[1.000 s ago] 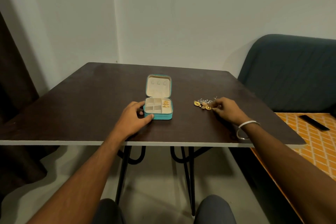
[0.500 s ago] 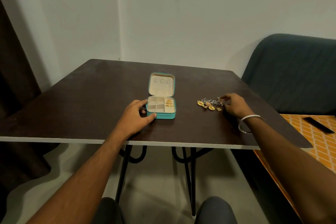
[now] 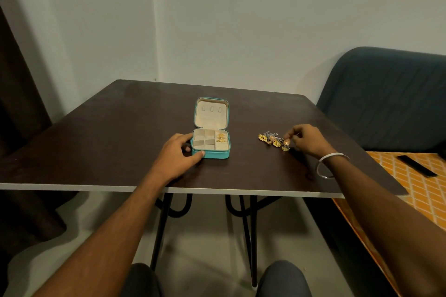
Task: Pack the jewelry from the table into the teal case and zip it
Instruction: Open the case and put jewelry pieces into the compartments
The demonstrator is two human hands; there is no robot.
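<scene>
The right hand's fingers are curled and pinch a small gold piece at the near right end of the jewelry pile, a loose cluster of gold and silver pieces lying on the bench. A silver bangle hangs on that wrist. The left hand grips the near left corner of the teal case, thumb against its front wall and index finger along its left side. The case stands open, its lid tipped back, showing a cream lining. Its tray is split into small compartments; gold pieces lie in the long one on the right. The pile sits to the right of the case, apart from it. Beyond the bench's right edge are a dark teal sofa and an orange patterned surface with a black remote on it.
</scene>
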